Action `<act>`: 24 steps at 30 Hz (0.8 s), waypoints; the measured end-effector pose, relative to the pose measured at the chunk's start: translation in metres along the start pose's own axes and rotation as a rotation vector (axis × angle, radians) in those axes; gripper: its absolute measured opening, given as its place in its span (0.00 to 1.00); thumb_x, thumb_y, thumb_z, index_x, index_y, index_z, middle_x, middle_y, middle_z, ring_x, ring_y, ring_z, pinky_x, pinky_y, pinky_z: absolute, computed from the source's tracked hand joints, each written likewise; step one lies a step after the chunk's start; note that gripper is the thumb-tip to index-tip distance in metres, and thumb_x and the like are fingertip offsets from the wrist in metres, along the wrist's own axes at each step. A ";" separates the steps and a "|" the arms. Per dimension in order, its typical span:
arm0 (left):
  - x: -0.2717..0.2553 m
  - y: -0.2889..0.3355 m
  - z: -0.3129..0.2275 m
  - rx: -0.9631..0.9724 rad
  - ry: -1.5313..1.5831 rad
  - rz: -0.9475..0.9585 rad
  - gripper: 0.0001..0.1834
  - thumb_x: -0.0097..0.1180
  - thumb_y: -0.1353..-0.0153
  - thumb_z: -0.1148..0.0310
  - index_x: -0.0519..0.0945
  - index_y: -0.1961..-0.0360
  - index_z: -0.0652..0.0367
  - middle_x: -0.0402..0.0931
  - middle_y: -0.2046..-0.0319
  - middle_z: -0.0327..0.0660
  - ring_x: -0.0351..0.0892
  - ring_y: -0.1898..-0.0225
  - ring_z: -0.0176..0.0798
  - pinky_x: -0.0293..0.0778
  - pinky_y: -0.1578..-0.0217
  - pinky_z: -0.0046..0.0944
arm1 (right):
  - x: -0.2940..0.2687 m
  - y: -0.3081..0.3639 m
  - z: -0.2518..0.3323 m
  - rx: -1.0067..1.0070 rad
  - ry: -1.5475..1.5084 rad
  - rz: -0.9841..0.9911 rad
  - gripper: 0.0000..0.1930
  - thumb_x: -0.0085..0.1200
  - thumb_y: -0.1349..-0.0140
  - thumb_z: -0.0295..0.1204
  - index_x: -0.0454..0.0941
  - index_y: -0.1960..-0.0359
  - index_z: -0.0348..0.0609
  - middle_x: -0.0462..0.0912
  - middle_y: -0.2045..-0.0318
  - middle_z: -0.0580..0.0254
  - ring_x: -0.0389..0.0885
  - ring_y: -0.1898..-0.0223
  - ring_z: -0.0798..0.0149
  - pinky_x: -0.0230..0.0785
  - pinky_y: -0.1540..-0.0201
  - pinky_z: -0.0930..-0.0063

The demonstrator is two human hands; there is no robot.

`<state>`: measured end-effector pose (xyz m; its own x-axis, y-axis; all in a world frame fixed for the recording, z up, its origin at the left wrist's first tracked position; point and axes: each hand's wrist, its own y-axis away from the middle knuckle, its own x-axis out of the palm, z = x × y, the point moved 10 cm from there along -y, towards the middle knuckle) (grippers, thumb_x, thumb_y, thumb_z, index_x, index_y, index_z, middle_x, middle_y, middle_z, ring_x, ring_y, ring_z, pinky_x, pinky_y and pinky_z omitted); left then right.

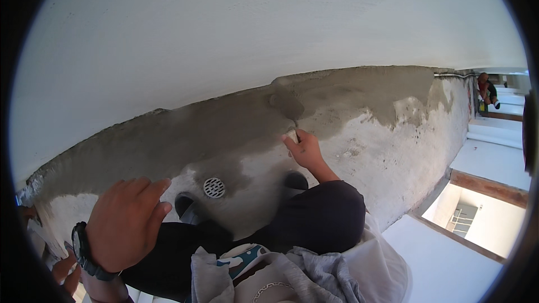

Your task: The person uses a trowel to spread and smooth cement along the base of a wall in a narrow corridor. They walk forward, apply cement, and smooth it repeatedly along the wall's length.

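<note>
My right hand is closed around the pale handle of a trowel. The grey-smeared blade lies against a band of damp grey mortar along the foot of the white wall. At the lower left, my left hand hangs in the air with its back turned up. Its fingers point forward and the thumb stands apart, with nothing visible in them. A dark watch is on that wrist. Between my feet and the mortar band sits a round slotted drain cover.
My dark shoes stand on the rough pale floor, close to the drain. A low ledge with brown edging runs along the right. Another person is at the far right. More hands and feet show at the lower left rim.
</note>
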<state>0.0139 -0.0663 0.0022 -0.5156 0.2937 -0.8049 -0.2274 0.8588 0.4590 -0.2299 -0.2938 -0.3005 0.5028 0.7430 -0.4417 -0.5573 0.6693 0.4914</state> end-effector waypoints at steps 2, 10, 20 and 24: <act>-0.001 0.000 -0.002 -0.011 0.008 0.010 0.15 0.61 0.36 0.71 0.80 0.48 0.62 0.77 0.66 0.48 0.77 0.63 0.57 0.72 0.62 0.51 | -0.017 0.005 0.012 -0.183 0.232 -0.032 0.20 0.64 0.35 0.41 0.78 0.69 0.32 0.81 0.79 0.46 0.82 0.73 0.39 0.75 0.68 0.58; 0.001 -0.014 -0.014 -0.017 -0.025 0.026 0.15 0.60 0.35 0.70 0.80 0.49 0.63 0.78 0.67 0.49 0.78 0.64 0.58 0.73 0.61 0.51 | -0.030 0.006 0.008 -0.613 0.444 -0.227 0.21 0.65 0.37 0.39 0.80 0.50 0.36 0.83 0.64 0.45 0.83 0.66 0.38 0.76 0.62 0.49; 0.000 -0.032 -0.031 0.025 -0.014 0.012 0.14 0.58 0.32 0.69 0.81 0.48 0.61 0.78 0.67 0.49 0.78 0.64 0.58 0.73 0.61 0.52 | -0.067 -0.009 -0.005 -0.183 0.368 -0.066 0.22 0.63 0.36 0.45 0.78 0.68 0.32 0.80 0.74 0.38 0.81 0.68 0.35 0.72 0.65 0.50; 0.004 -0.038 -0.034 0.036 -0.026 0.036 0.14 0.58 0.32 0.68 0.81 0.48 0.62 0.78 0.67 0.49 0.78 0.64 0.58 0.73 0.61 0.52 | -0.046 -0.019 0.001 -0.153 0.368 0.089 0.25 0.62 0.36 0.49 0.79 0.69 0.32 0.81 0.74 0.36 0.83 0.64 0.35 0.73 0.61 0.49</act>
<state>-0.0074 -0.1117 -0.0058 -0.5010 0.3351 -0.7979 -0.1793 0.8618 0.4745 -0.2416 -0.3411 -0.2887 0.1935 0.7299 -0.6556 -0.6939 0.5742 0.4345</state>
